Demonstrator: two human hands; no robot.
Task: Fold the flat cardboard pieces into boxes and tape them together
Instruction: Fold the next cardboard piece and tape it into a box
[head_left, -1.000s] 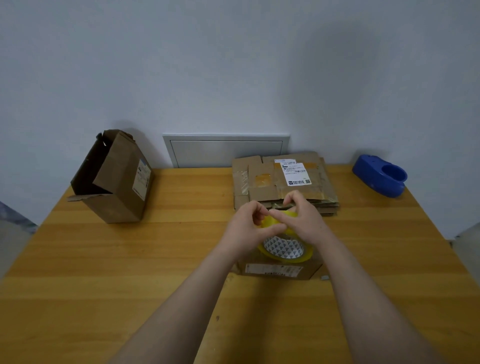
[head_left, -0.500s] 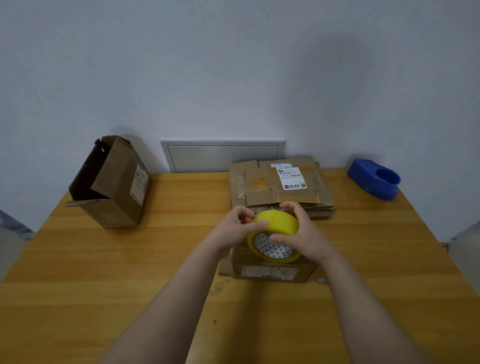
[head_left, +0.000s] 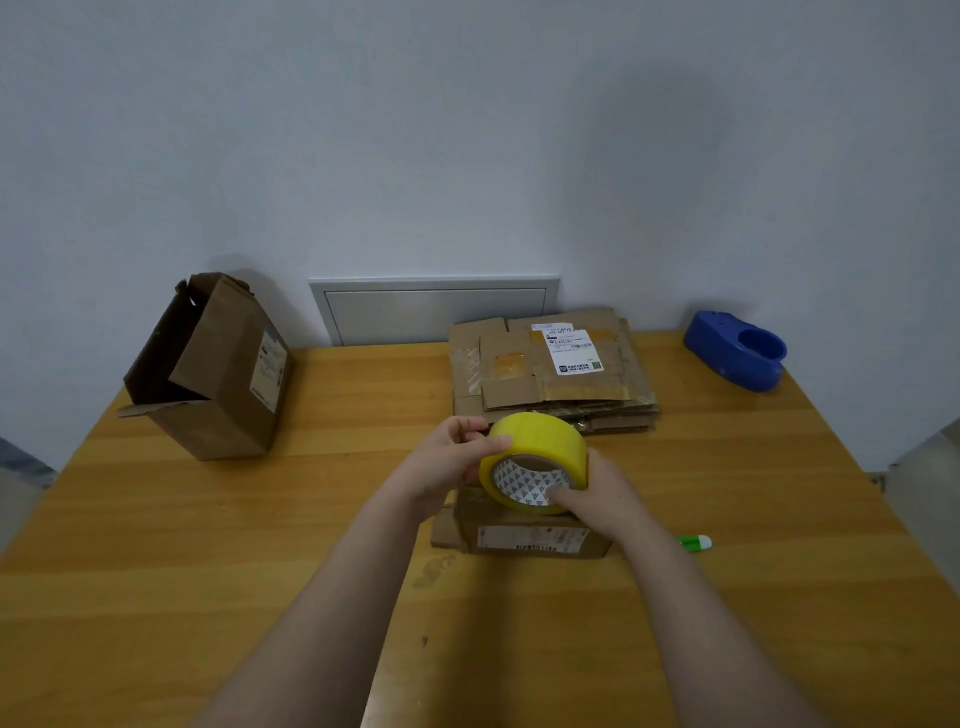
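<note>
Head view: yellow tape roll (head_left: 540, 441), triangle-patterned core.

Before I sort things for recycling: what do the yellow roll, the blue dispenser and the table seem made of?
Yellow roll: glossy plastic film, around a printed, probably cardboard core. Blue dispenser: smooth moulded plastic, uniform colour, rounded edges. Table: wood or wood-look laminate; grain stripes, satin sheen.
</note>
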